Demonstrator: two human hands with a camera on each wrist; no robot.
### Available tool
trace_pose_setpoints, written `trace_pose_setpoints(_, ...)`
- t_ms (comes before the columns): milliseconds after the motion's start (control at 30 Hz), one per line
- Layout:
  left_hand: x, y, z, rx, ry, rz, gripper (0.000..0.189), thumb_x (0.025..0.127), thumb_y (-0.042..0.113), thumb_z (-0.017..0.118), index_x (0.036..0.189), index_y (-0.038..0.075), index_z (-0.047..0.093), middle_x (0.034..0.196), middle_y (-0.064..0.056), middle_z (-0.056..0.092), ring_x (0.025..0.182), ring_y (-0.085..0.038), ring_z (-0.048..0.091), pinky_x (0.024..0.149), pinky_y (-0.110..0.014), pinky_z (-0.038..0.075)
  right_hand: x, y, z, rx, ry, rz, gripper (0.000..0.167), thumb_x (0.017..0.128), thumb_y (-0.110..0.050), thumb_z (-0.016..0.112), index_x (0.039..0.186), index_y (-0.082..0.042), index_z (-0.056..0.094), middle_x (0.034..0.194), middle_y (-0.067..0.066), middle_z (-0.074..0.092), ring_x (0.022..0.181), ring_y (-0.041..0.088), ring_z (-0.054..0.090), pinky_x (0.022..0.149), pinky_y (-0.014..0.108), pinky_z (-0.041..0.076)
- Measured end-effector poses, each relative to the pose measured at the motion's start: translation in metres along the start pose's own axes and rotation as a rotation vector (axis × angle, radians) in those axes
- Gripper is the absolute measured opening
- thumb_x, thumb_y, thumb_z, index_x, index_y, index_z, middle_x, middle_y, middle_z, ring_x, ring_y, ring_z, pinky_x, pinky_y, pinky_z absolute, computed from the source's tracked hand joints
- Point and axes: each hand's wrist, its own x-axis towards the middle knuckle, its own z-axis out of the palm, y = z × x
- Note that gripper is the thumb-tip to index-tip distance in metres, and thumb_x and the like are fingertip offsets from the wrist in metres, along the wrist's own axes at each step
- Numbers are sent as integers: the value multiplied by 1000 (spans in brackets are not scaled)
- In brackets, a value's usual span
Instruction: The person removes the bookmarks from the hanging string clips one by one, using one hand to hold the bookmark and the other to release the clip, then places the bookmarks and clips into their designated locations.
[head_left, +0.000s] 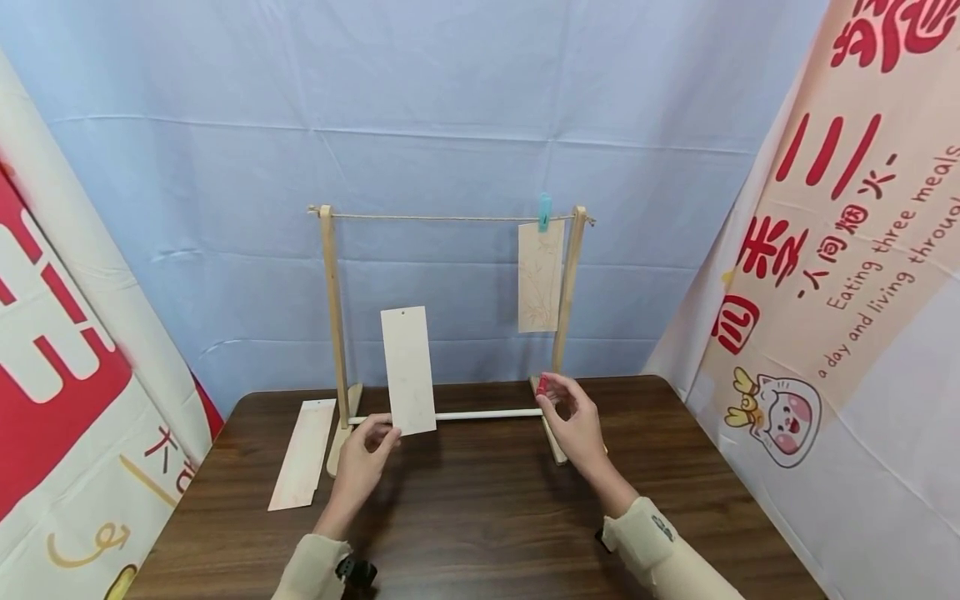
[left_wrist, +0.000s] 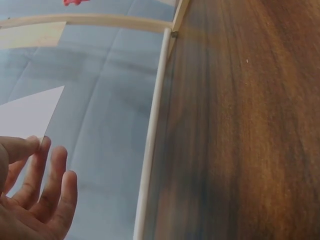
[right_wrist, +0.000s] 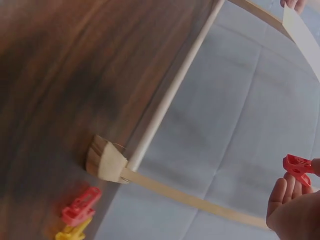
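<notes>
My left hand (head_left: pixel 363 454) pinches the lower left corner of a pale rectangular card (head_left: pixel 409 371) with a small hole at its top, holding it upright in front of the wooden rack. In the left wrist view, thumb and forefinger grip the card (left_wrist: pixel 30 115) while the other fingers are loosely bent. My right hand (head_left: pixel 573 417) pinches a red clothespin (right_wrist: pixel 298 167) between thumb and fingers, near the rack's right post (head_left: pixel 570 292). A similar card with a faint line drawing (head_left: pixel 538 279) hangs from the string (head_left: pixel 435 218) by a blue clothespin (head_left: pixel 544 212).
Another pale card (head_left: pixel 302 454) lies on the table left of the rack. A white rod (head_left: pixel 487 414) joins the rack's feet. Beside the right foot (right_wrist: pixel 111 161), a red clothespin (right_wrist: pixel 81 206) and a yellow clothespin (right_wrist: pixel 74 231) lie on the dark wooden table (head_left: pixel 487 517).
</notes>
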Motion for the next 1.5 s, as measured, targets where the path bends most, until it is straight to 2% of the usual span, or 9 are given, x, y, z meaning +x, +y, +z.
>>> trace_pose_setpoints(200, -4, -2, -2, -8, -9, -13, 19, 101, 7, 77, 119, 5, 74, 96, -18, 79, 80, -21, 74, 74, -22, 52, -8, 3, -5, 0, -3, -5, 39, 93, 16, 73, 131, 11, 67, 109, 28, 71, 94, 27, 66, 86, 19, 55)
trace_pose_setpoints(333, -6, -2, -4, 2, -6, -33, 18, 100, 8, 77, 118, 7, 75, 96, -18, 79, 84, -30, 74, 74, -23, 51, -12, 6, -7, -23, 16, -14, 39, 92, 18, 73, 130, 10, 67, 106, 27, 72, 93, 25, 66, 84, 17, 54)
trace_pose_setpoints(467, -9, -2, -6, 10, -5, -54, 17, 100, 9, 77, 118, 10, 75, 94, -12, 79, 85, -29, 75, 76, -23, 52, -17, 9, -8, -50, 39, 5, 40, 90, 20, 74, 128, 12, 67, 105, 28, 71, 91, 18, 65, 83, 18, 53)
trace_pose_setpoints(600, -12, -2, -8, 6, -9, -61, 17, 101, 9, 77, 118, 10, 75, 95, -11, 79, 86, -28, 75, 76, -24, 54, -23, 8, -9, -61, 65, 28, 39, 88, 24, 73, 126, 17, 65, 102, 33, 69, 88, 21, 64, 81, 18, 53)
trace_pose_setpoints(767, -16, -3, -12, 20, -14, -57, 17, 101, 10, 77, 118, 10, 76, 92, -7, 78, 86, -30, 74, 76, -24, 54, -30, -10, -10, -46, 69, 81, 35, 89, 23, 71, 124, 21, 64, 100, 37, 68, 86, 22, 64, 77, 16, 53)
trace_pose_setpoints(933, -19, -6, -17, 26, -20, -74, 17, 101, 9, 77, 118, 9, 75, 95, -13, 78, 88, -34, 75, 78, -24, 55, -37, -19, -15, -53, 86, 131, 34, 91, 20, 73, 124, 18, 67, 101, 36, 68, 84, 20, 64, 73, 16, 51)
trace_pose_setpoints(1067, -20, -9, -22, 56, -27, -84, 17, 101, 10, 77, 118, 10, 75, 96, -15, 78, 87, -28, 76, 79, -24, 55, -43, -13, -22, -64, 107, 154, 33, 91, 20, 73, 123, 17, 67, 101, 35, 68, 84, 19, 64, 73, 16, 51)
trace_pose_setpoints(1300, -23, -15, -29, 85, -21, -102, 19, 100, 8, 78, 118, 10, 74, 94, -9, 79, 86, -24, 75, 78, -21, 53, -52, 24, -40, -49, 106, 166, 34, 92, 16, 75, 126, 10, 70, 104, 31, 71, 89, 10, 64, 78, 13, 51)
trace_pose_setpoints(1500, -26, -13, -38, 112, -16, -88, 22, 100, 10, 78, 121, 8, 74, 94, -9, 80, 84, -21, 75, 77, -22, 54, -52, 25, -45, -71, 90, 167, 33, 93, 14, 76, 125, 9, 71, 104, 29, 73, 88, 6, 64, 79, 13, 52)
